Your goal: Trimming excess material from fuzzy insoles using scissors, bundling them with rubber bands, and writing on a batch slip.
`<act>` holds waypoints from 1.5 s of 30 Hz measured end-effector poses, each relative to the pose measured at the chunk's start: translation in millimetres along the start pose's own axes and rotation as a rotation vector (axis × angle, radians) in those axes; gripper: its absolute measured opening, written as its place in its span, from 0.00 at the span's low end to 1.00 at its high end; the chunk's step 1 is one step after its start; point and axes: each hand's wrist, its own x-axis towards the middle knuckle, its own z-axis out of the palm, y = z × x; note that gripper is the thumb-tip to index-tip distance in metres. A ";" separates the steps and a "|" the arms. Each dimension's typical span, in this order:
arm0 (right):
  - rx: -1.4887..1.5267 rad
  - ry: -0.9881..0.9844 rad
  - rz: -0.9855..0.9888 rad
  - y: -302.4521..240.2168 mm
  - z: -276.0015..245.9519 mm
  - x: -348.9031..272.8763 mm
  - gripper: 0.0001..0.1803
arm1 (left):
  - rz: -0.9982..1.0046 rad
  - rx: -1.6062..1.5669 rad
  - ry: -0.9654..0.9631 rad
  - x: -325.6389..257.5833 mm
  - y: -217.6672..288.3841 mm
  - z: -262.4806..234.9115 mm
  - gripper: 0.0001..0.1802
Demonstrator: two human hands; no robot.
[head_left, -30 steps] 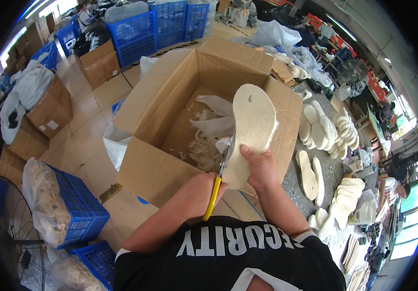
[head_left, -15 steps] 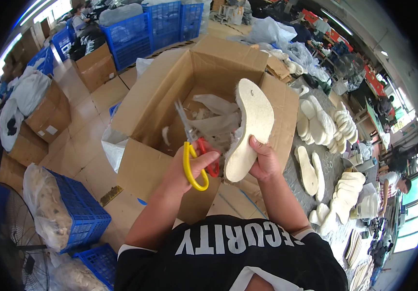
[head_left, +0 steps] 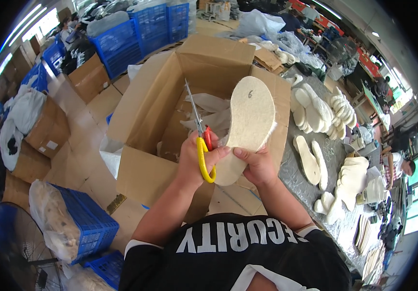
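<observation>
A cream, fuzzy-edged insole (head_left: 252, 114) is held upright over the cardboard box, its flat face toward me. My right hand (head_left: 260, 169) pinches its lower part, with the thumb lying on the face. My left hand (head_left: 190, 160) is closed around scissors (head_left: 200, 154) with one yellow and one red handle. Their blades point up and away, slightly apart, left of the insole. My left thumb also reaches the insole's left edge; the fingers behind it are hidden. Pale scraps and a plastic sheet (head_left: 213, 119) lie inside the open cardboard box (head_left: 146, 167).
On the right, a table (head_left: 286, 157) bears a pair of insoles (head_left: 307, 160) and several piles of white insoles (head_left: 353, 177). Blue crates (head_left: 92, 228) stand left, beside a fan (head_left: 19, 242). Further cartons (head_left: 49, 128) line the floor. People work in the background.
The insole has turned to show its face more fully. My left hand has moved right to touch it, and the scissors have swung more upright beside it.
</observation>
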 end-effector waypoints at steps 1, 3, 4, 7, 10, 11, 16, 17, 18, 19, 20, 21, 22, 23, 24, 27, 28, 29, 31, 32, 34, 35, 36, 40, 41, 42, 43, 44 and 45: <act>0.007 0.010 -0.009 -1.8 -0.8 -0.8 0.25 | -0.003 0.006 -0.014 1.8 1.2 1.7 0.14; 0.050 0.013 0.003 -7.7 -4.2 -0.3 0.25 | -0.109 -0.086 0.018 5.5 4.3 4.9 0.11; 0.060 0.029 -0.011 -11.9 -7.5 0.5 0.25 | -0.183 -0.370 0.007 7.8 -6.9 1.3 0.09; 0.150 0.036 0.032 -21.6 -18.8 3.0 0.24 | -0.195 -0.467 0.023 12.9 -12.4 -9.5 0.10; 0.173 0.048 0.026 -20.4 -22.6 2.8 0.23 | -0.169 -0.360 -0.074 11.4 -2.7 -4.9 0.09; 0.182 0.059 0.012 -20.0 -24.2 0.8 0.23 | -0.158 -0.243 -0.071 7.7 4.7 0.9 0.09; 0.255 -0.029 -0.046 -29.2 -4.0 -5.6 0.25 | -0.082 0.336 -0.215 -6.0 16.3 -2.2 0.13; 0.257 -0.030 -0.051 -30.7 -7.3 -6.4 0.25 | 0.028 0.437 -0.274 -7.8 14.5 -4.3 0.13; 0.255 -0.065 -0.018 -32.9 -13.4 -8.3 0.25 | 0.138 0.537 -0.331 -10.3 12.5 -6.3 0.13; 0.252 -0.101 0.017 -33.5 -17.2 -8.7 0.26 | 0.142 0.538 -0.332 -15.8 12.5 -7.3 0.13; 0.251 -0.103 0.014 -31.8 -17.8 -8.3 0.26 | 0.092 0.551 -0.340 -22.9 13.3 -7.7 0.13; 0.218 -0.041 -0.012 -30.0 -18.7 -10.0 0.26 | 0.043 0.562 -0.352 -27.5 15.1 -7.2 0.13; 0.185 0.020 -0.038 -28.4 -19.7 -11.2 0.26 | 0.047 0.560 -0.355 -29.6 20.0 -7.6 0.13; 0.182 0.022 -0.041 -27.1 -21.1 -11.4 0.26 | 0.050 0.711 -0.390 -31.3 27.0 -8.3 0.14; 0.194 -0.012 -0.060 -25.3 -22.2 -10.9 0.26 | 0.052 0.863 -0.419 -33.3 31.9 -9.1 0.15; 0.213 -0.054 -0.079 -20.9 -24.7 -10.3 0.26 | 0.130 0.943 -0.428 -38.1 35.7 -10.1 0.15; 0.225 -0.060 -0.082 -19.9 -24.8 -10.5 0.26 | 0.127 0.941 -0.420 -39.4 34.5 -11.0 0.15; 0.222 -0.064 -0.075 -19.5 -25.0 -11.0 0.26 | 0.135 0.982 -0.425 -40.6 32.9 -11.7 0.15; 0.242 -0.096 -0.080 -18.6 -24.2 -11.4 0.27 | 0.139 1.022 -0.421 -42.1 32.5 -12.9 0.15; 0.240 -0.101 -0.074 -17.5 -24.0 -10.8 0.27 | 0.142 1.044 -0.435 -42.3 33.4 -13.0 0.16; 0.217 -0.109 -0.105 -15.0 -24.9 -10.5 0.27 | 0.142 1.062 -0.448 -41.9 32.6 -12.8 0.17; 0.215 -0.111 -0.099 -14.4 -24.3 -11.0 0.27 | 0.173 1.109 -0.466 -41.2 31.7 -12.9 0.15; 0.206 -0.106 -0.102 -14.2 -22.9 -11.4 0.27 | 0.203 1.159 -0.482 -40.9 31.5 -12.9 0.15; 0.189 -0.071 -0.114 -13.7 -17.4 -13.6 0.27 | 0.185 1.159 -0.479 -39.5 38.0 -7.7 0.13; 0.187 -0.072 -0.111 -13.3 -17.3 -13.6 0.27 | 0.168 1.168 -0.484 -38.9 38.2 -6.8 0.12; 0.183 -0.068 -0.118 -13.1 -17.0 -13.7 0.27 | 0.150 1.178 -0.489 -38.9 38.4 -6.5 0.12; 0.179 -0.064 -0.126 -12.9 -16.6 -13.9 0.27 | 0.148 1.177 -0.486 -39.0 37.5 -7.5 0.12; 0.178 -0.065 -0.123 -12.8 -15.6 -14.2 0.27 | 0.143 1.178 -0.509 -38.9 35.8 -9.2 0.13; 0.167 -0.039 -0.136 -12.4 -14.0 -14.3 0.28 | 0.137 1.178 -0.533 -38.8 34.5 -10.3 0.15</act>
